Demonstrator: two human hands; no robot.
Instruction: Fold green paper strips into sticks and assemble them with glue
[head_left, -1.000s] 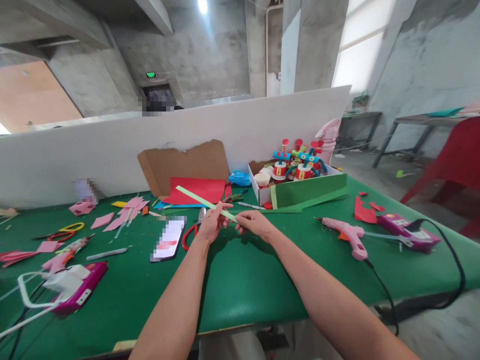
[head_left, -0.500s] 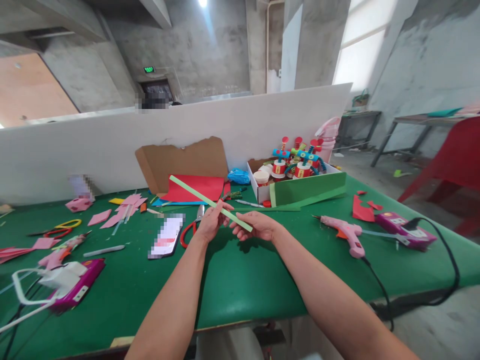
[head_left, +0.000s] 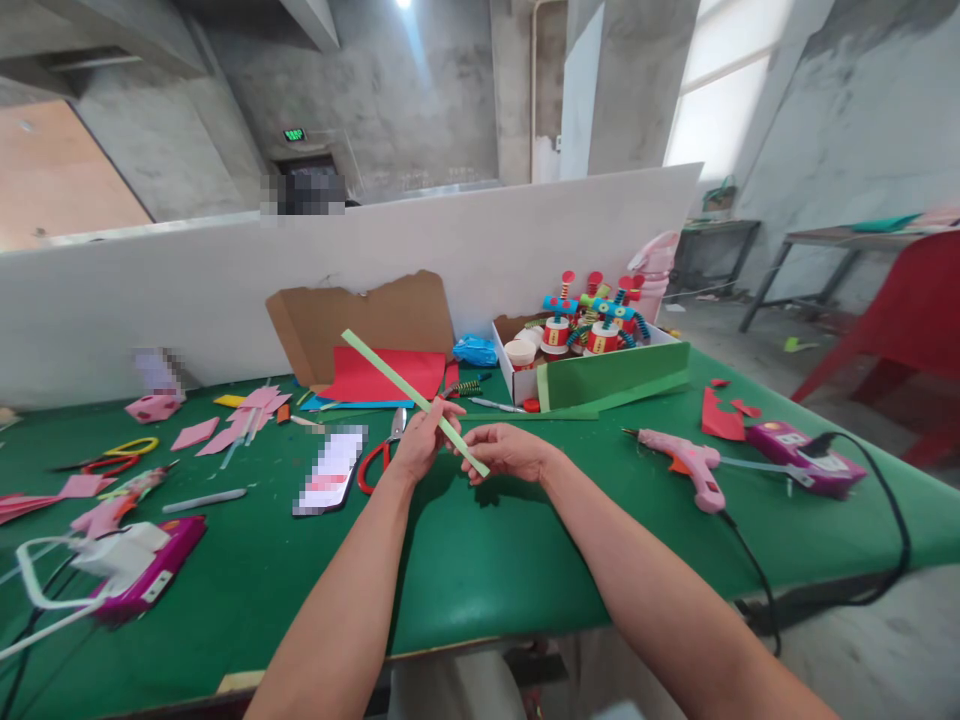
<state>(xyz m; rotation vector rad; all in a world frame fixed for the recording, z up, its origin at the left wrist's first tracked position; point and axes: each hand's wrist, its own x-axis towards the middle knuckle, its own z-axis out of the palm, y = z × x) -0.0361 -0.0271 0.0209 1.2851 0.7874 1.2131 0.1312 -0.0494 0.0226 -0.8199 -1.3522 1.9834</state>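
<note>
A narrow light green paper strip (head_left: 386, 370) slants down from upper left to lower right above the green table. My left hand (head_left: 425, 440) is closed on the strip around its middle. At the strip's lower end, my right hand (head_left: 508, 453) has its fingers curled round it, thumb and fingertips near the tip. Just left of my left hand lie red-handled scissors (head_left: 397, 430), partly hidden by that hand, and a phone (head_left: 330, 472) with a lit screen.
Right of my hands rest a pink glue gun (head_left: 686, 460) and a purple power strip (head_left: 806, 458). A box (head_left: 517, 385) of paper-cup figures stands behind, by green paper (head_left: 622, 378). Another power strip (head_left: 157, 580) and pink paper pieces (head_left: 255, 410) lie left.
The paper strip has turned a little steeper, and its lower end has shifted left. My right hand has moved slightly left, towards my left hand.
</note>
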